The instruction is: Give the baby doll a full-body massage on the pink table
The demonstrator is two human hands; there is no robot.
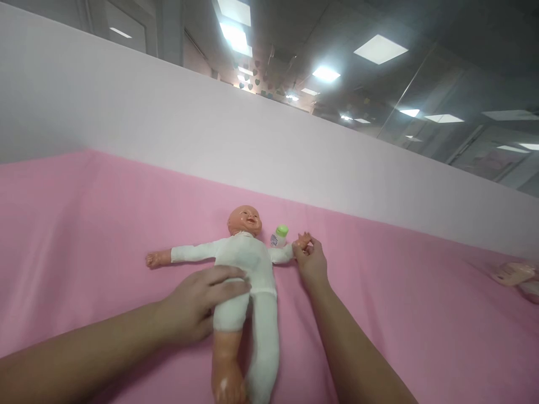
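A baby doll (246, 264) in a white bodysuit lies on its back on the pink sheet (84, 241), arms spread, head toward the wall. One leg is bare, the other is covered in white. My left hand (197, 303) rests on the doll's hip and belly, fingers closed around the white cloth there. My right hand (311, 261) pinches the doll's small hand (302, 241) at the end of its outstretched arm. A small bottle with a green cap (279, 235) stands beside the doll's shoulder, just left of my right hand.
A pale wall panel (168, 123) runs along the far side of the pink sheet. At the far right edge lies a pale, blurred object (516, 275) that I cannot make out. Ceiling lights show above the panel.
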